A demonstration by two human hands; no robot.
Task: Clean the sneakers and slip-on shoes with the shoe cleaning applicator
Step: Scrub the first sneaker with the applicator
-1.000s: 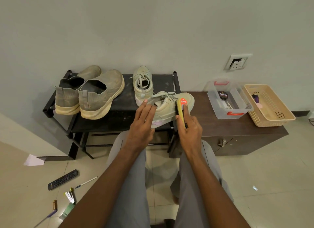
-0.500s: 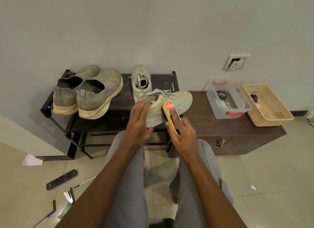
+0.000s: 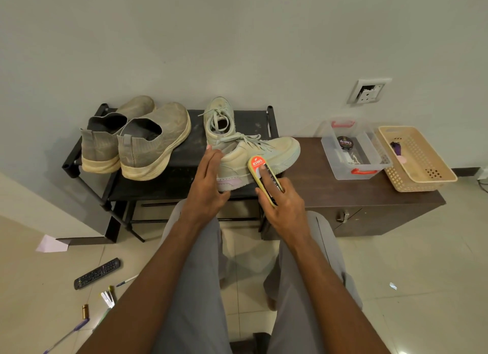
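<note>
Pale green and soft-looking, the laced sneaker (image 3: 260, 155) lies across the front edge of the black shoe rack (image 3: 179, 166), its toe toward 3 o'clock over the brown wooden cabinet (image 3: 343, 195). The left hand (image 3: 204, 184) rests flat against its heel end with straight fingers. The right hand (image 3: 284, 206) holds the shoe cleaning applicator (image 3: 264, 177), a long yellow pad with an orange tip, one finger laid along its dark back; the pad touches the sneaker's side near the sole. Half a second ago the pad sat a bit higher on the shoe. The second sneaker (image 3: 219, 118) stands behind, at 12 o'clock. Two grey knit slip-on shoes (image 3: 137, 140) with thick cream soles sit at 9 o'clock. A clear plastic box (image 3: 353, 153) and a tan holey basket (image 3: 417, 158) sit at 3 o'clock.
</note>
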